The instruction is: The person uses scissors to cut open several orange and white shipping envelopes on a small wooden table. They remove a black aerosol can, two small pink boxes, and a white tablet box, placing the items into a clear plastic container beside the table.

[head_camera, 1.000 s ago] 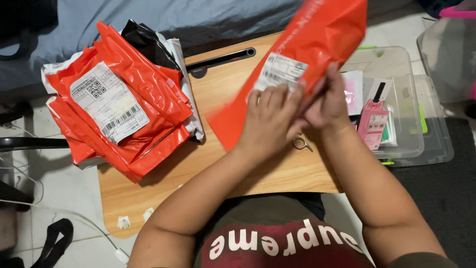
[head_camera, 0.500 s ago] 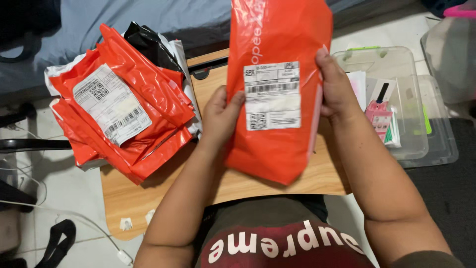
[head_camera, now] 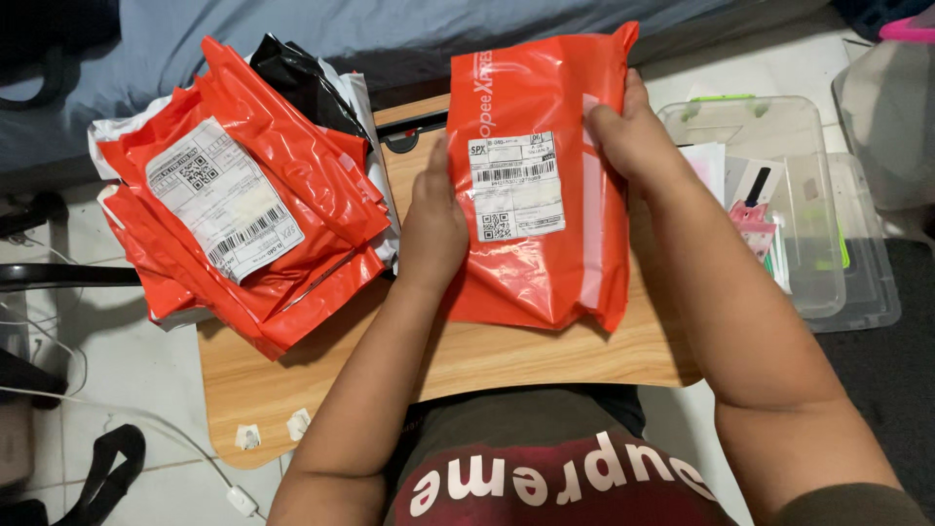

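Both hands, left hand (head_camera: 433, 229) and right hand (head_camera: 631, 136), are gripping an orange mailer bag (head_camera: 536, 185) by its side edges above the wooden lap desk (head_camera: 506, 356).

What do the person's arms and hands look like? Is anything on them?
Both arms are bare, with no sleeves showing along them. The left hand and right hand wear no gloves, and no rings, watch or bracelets are visible. The fingernails look short and unpainted.

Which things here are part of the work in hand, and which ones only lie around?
In hand:
- orange parcel bag
- left hand
- right hand

Lying about:
- pile of orange parcels
- clear plastic box
- wooden lap table
- white cable
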